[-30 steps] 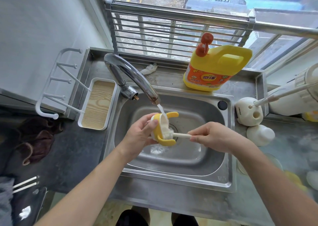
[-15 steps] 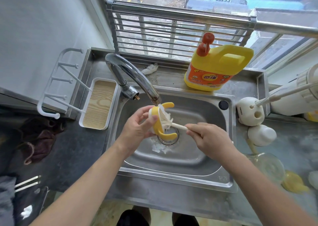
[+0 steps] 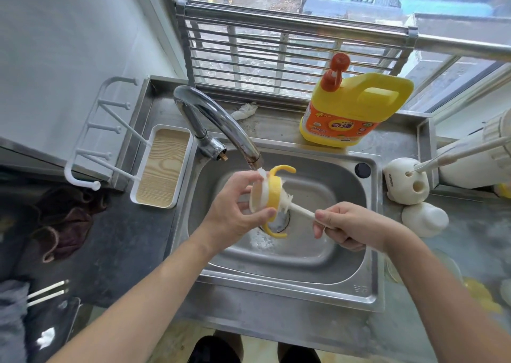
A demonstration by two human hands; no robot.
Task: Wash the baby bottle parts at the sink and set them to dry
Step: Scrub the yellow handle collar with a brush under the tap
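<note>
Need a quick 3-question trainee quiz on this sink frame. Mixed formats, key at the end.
1. True or false: the right hand grips the yellow collar.
2. The brush bristles are: A) pushed against the collar, B) lying on the sink floor, C) parked in the white holder.
3. Fill in: the detergent jug stands ___ the sink, by the window.
Key: 1 false, the left hand grips it; 2 A; 3 behind.
</note>
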